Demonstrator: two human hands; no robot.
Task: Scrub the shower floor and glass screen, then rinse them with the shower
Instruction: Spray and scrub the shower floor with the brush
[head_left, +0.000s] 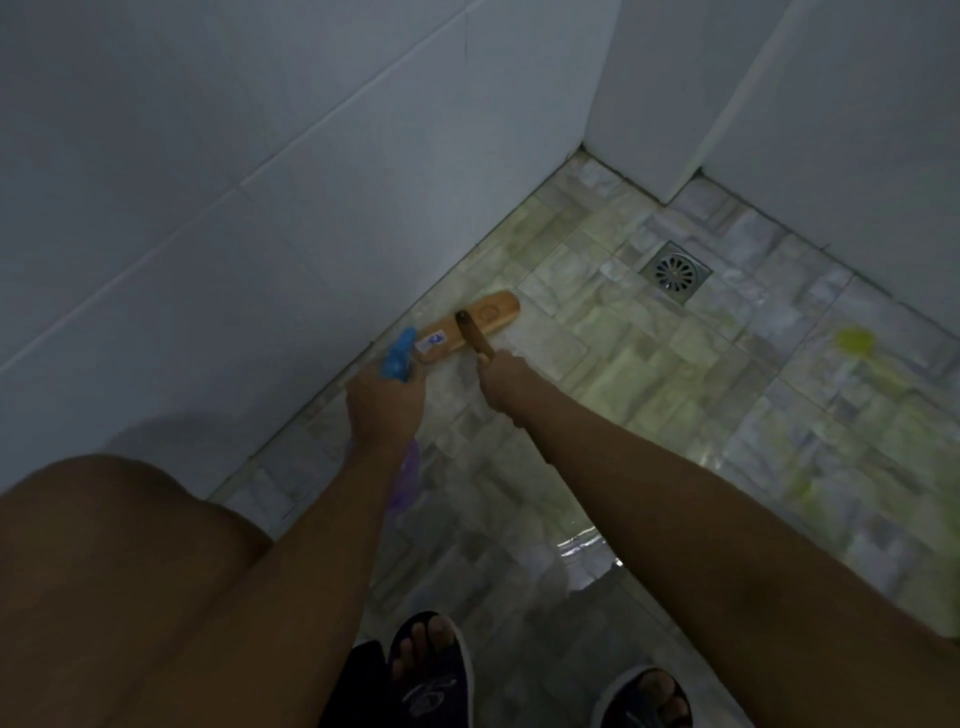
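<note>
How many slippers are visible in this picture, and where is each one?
2. One dark slipper is at the bottom centre. The second slipper is to its right, cut off by the bottom edge. Both stand on the tiled floor. None seems hidden.

Brush handle (472, 335): length above the grip hidden inside right hand (501, 379). Spray bottle (399, 358): neck hidden within left hand (382, 405) grip. Brush label (431, 340): unreadable.

— What do we see around us?
— Pale tiled walls (218, 171) from nine to two o'clock, dimly lit.
— And below?
— A mottled stone-pattern floor (649, 405), glinting wet; a square metal drain (675, 271) at one o'clock.
</note>
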